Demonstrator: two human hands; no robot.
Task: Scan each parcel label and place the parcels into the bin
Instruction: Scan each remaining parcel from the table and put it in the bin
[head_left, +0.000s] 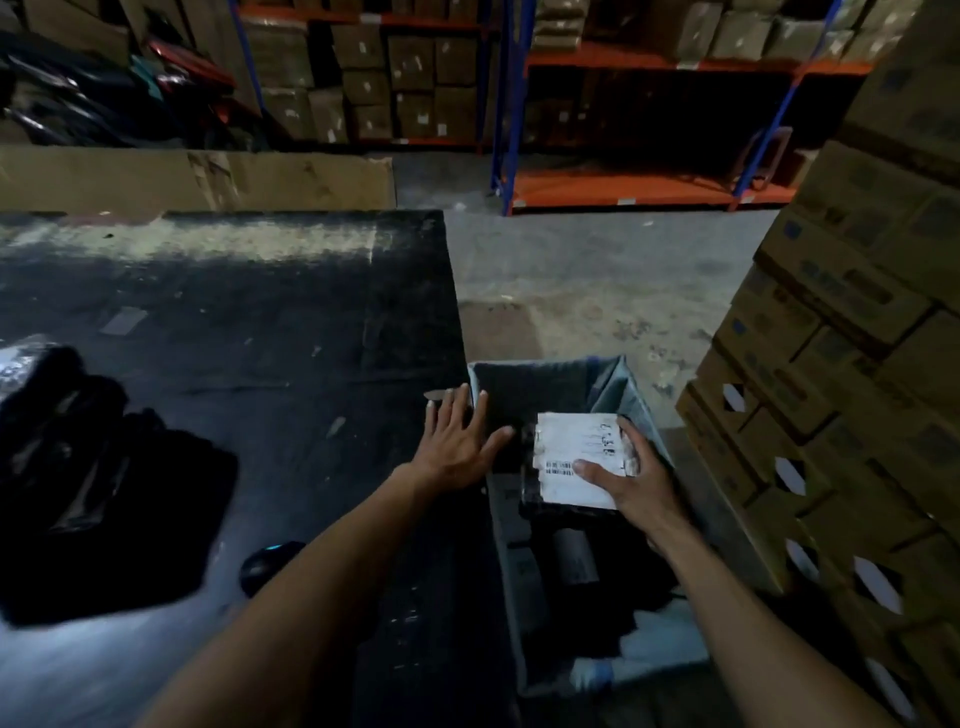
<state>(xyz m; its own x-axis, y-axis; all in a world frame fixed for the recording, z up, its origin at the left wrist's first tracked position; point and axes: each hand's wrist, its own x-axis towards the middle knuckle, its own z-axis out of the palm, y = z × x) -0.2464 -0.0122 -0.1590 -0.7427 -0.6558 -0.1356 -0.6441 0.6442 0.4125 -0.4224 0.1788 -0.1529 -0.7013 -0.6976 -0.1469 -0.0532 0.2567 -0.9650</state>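
My right hand (636, 480) grips a black parcel (569, 501) with a white barcode label facing up, holding it over the grey bin (524, 384) that stands on the floor beside the table. My left hand (457, 441) is flat and spread, fingers apart, at the table's right edge next to the bin rim, holding nothing. Inside the bin lie other dark parcels (571, 561) and a pale bag (649, 654). A pile of black wrapped parcels (93, 493) rests on the table at the left. A dark scanner (270, 564) with a small blue light lies on the table near my left forearm.
The black table (234, 322) fills the left half. Stacked cardboard cartons (841, 389) rise close on the right of the bin. Orange and blue racking (623, 130) with boxes stands at the back across a concrete floor. A flattened cardboard sheet (197, 176) lies behind the table.
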